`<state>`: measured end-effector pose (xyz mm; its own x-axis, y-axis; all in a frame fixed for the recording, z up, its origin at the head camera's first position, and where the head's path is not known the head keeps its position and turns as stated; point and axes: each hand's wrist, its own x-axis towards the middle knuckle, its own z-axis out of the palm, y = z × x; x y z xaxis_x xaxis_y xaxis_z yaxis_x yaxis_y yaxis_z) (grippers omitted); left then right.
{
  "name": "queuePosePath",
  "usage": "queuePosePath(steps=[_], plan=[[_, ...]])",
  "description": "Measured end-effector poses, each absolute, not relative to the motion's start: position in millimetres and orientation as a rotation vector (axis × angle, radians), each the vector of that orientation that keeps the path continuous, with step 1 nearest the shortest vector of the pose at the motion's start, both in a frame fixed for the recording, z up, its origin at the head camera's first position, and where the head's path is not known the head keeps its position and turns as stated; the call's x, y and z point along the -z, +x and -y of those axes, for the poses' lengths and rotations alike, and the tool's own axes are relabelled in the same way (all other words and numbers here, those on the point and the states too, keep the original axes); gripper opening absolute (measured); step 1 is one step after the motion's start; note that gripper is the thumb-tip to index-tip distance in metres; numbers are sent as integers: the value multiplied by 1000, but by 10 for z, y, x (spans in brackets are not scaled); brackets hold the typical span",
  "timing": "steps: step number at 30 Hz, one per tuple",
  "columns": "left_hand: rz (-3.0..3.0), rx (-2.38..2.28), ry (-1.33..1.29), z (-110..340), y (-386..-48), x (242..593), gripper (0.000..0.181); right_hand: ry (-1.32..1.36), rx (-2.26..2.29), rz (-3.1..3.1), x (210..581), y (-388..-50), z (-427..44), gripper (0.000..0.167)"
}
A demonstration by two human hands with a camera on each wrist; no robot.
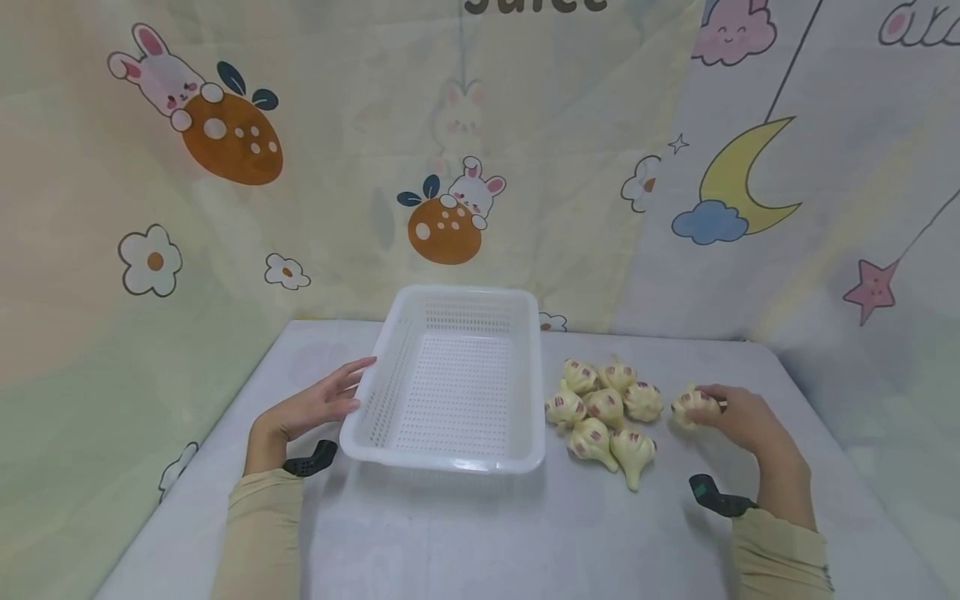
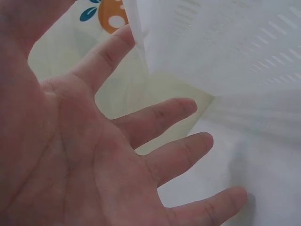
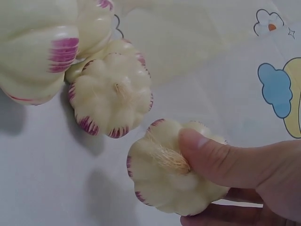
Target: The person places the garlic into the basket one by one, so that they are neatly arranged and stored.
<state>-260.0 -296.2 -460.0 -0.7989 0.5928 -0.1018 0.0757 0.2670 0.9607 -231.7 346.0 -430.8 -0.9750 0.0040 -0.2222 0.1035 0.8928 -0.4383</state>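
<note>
A white plastic basket with slotted walls and a perforated base stands near the middle of the table. My left hand touches its left side with fingers spread; in the left wrist view, the fingers are straight and one fingertip meets the wall. On the right, my right hand pinches a garlic bulb between thumb and fingers, with its root tuft facing the right wrist camera. Several more cream garlic bulbs with purple streaks lie clustered between the basket and that hand.
A white cloth covers the table. Behind it hangs a curtain printed with rabbits, flowers and a moon. Black wrist cameras sit on both forearms, below the hands.
</note>
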Motion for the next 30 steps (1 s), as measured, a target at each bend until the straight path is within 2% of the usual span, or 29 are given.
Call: queuePosePath(steps=[12, 21, 30], plan=[[-2074, -1597, 552, 2986, -2665, 4606, 70, 44, 700, -2893, 4245, -2416, -3431, 86], [-2028, -1612, 563, 2959, -2620, 4659, 72, 17, 685, -2916, 4247, -2340, -3461, 84], [-2037, -1596, 576, 2960, -2630, 4657, 72, 69, 685, -2887, 4260, -2350, -3481, 93]])
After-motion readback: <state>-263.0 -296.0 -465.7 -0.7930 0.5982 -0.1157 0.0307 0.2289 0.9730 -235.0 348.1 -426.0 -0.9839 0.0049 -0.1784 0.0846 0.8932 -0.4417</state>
